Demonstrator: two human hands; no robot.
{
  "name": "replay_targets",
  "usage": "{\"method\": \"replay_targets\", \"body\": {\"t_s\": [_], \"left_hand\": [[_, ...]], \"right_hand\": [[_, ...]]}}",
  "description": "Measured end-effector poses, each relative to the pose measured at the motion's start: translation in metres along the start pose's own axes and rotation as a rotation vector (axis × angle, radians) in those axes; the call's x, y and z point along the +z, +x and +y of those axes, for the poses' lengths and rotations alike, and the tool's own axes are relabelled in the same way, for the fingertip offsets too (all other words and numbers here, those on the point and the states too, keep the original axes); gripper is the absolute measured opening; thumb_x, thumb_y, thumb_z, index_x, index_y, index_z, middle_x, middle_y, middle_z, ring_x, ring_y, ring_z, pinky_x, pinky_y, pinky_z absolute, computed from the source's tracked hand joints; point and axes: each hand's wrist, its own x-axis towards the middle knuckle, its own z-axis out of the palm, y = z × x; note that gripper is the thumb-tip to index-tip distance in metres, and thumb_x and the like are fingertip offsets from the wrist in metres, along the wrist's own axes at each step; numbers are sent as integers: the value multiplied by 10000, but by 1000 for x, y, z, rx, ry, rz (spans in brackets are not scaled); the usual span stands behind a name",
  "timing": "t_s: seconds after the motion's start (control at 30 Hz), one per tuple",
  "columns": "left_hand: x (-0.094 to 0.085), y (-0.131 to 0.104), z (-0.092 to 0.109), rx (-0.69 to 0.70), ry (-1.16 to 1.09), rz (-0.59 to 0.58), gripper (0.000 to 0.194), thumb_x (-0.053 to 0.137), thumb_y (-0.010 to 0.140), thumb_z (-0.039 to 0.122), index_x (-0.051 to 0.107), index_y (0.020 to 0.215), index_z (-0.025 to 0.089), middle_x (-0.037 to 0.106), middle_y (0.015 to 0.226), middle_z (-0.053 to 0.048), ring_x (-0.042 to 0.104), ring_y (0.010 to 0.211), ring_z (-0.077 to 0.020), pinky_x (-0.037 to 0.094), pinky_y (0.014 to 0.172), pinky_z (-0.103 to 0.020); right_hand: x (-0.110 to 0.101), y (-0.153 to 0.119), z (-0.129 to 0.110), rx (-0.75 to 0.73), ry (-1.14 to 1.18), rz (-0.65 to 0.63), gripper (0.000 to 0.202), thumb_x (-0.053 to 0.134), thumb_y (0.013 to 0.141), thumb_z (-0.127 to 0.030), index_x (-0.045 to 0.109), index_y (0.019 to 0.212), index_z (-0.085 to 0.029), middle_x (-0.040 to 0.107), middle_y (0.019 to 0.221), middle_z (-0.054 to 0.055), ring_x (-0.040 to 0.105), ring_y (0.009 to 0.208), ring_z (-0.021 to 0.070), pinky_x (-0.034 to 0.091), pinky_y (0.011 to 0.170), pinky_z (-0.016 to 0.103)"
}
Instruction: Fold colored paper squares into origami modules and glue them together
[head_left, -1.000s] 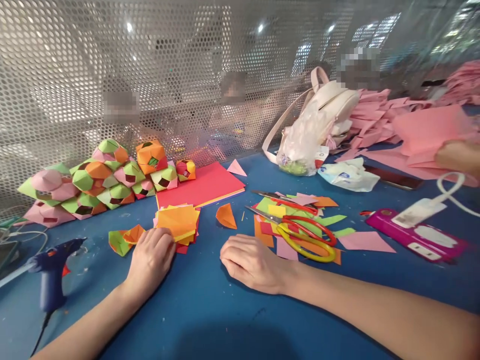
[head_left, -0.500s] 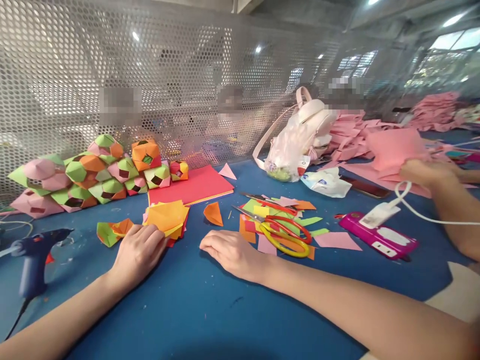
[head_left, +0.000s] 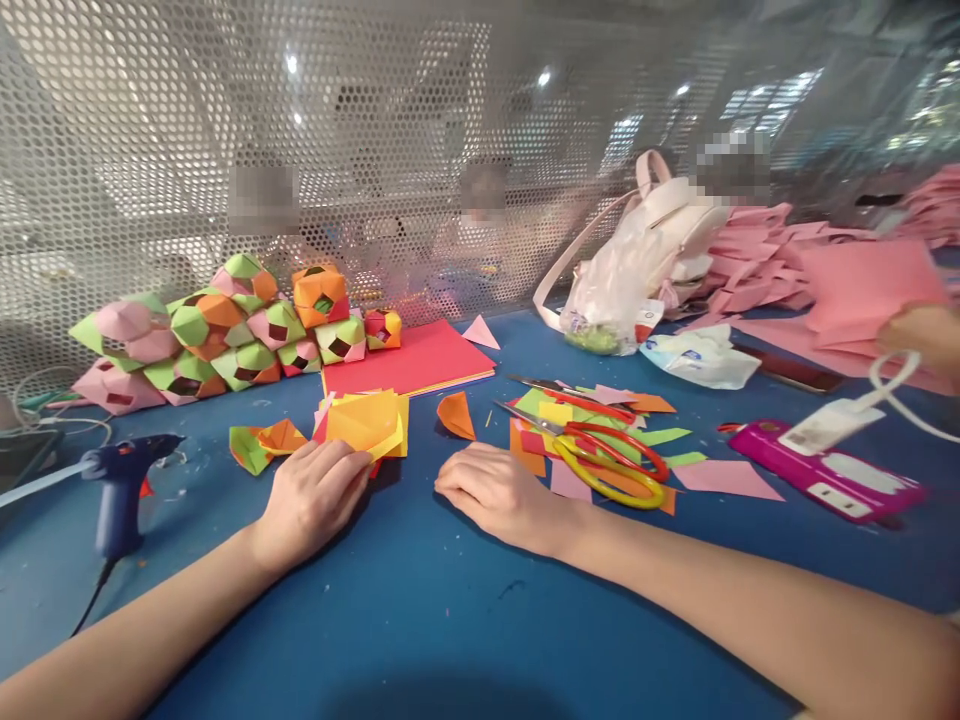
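My left hand [head_left: 313, 503] is closed at the front edge of a small stack of yellow-orange paper squares [head_left: 360, 415], its fingertips on an orange sheet whose near corner bends up. My right hand [head_left: 499, 497] rests on the blue table with its fingers curled together; nothing shows in it, though its palm side is hidden. Just beyond it lies a folded orange paper piece [head_left: 455, 414]. Left of the stack sit folded green and orange pieces [head_left: 255, 447]. Scissors with yellow handles [head_left: 611, 480] and scissors with red handles [head_left: 622, 448] lie on coloured scraps [head_left: 541, 400] to the right.
A blue glue gun [head_left: 120, 495] stands at left. Folded paper modules [head_left: 214, 325] are piled behind, beside red sheets [head_left: 420, 358]. At right are a purple power strip [head_left: 817, 465], a bag [head_left: 652, 250], pink paper [head_left: 757, 260] and another person's hand [head_left: 919, 335].
The whole scene has shifted right in view as the camera turned left. The orange sheet's corner at my left fingers now bends up. My right hand stays resting on the table.
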Motion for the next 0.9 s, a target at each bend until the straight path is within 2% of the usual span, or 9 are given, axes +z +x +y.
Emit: {"method": "replay_targets", "body": {"t_s": [0.17,0.33,0.47,0.57,0.63,0.7,0.77,0.83,0.9], "left_hand": [[-3,2,2,57,-26,31,119,535,844,128,541,958,163,629,774,-36,567,649,-136,440,609,-271],[-4,2,3,89,-21,43,132,551,837,119,547,963,155,632,776,-33,566,635,-132,432,604,-270],[-3,1,6,36,-84,48,161,562,829,100,550,972,171,628,791,-27,578,658,-129,439,638,-258],[-4,0,12,-71,-179,49,130,544,845,118,540,960,179,621,787,-18,593,678,-127,445,653,-237],[-6,1,16,-184,-223,43,67,523,863,165,535,926,184,608,736,3,578,619,-112,440,608,-216],[-9,2,20,-336,-257,36,46,517,871,233,531,880,190,589,678,25,535,531,-95,425,534,-199],[-12,6,24,-521,-313,16,112,516,871,305,527,852,195,569,641,36,495,485,-90,410,472,-190],[-14,9,28,-686,-401,16,148,490,880,343,519,864,199,567,658,27,508,507,-100,423,454,-186],[-16,10,33,-761,-476,56,132,464,894,325,507,917,203,589,723,7,560,587,-115,468,499,-187]], "right_hand": [[1,2,2,36,-46,-29,157,453,897,-129,559,786,-158,650,731,40,593,673,138,467,644,276],[2,2,6,-22,-48,9,155,433,895,-82,580,894,-130,682,848,75,629,775,152,486,686,280],[4,2,8,3,-43,72,145,477,889,-126,554,769,-155,672,749,42,633,714,136,474,665,273],[3,3,10,82,-65,81,201,496,895,-180,511,695,-169,641,655,10,609,623,121,455,633,272],[0,4,11,98,-103,107,191,494,903,-201,516,716,-165,639,645,8,598,596,119,445,620,275],[-3,5,12,95,-146,120,205,479,915,-220,527,725,-160,629,619,6,585,566,122,435,594,277],[-6,6,11,83,-162,86,264,458,928,-244,530,688,-160,602,568,1,568,533,126,425,567,281],[-9,7,7,97,-123,19,247,437,930,-226,560,729,-151,640,665,37,604,634,151,450,622,298],[-13,11,-1,203,19,-37,141,456,906,-202,580,931,-138,659,942,98,616,872,192,470,754,332]]}}
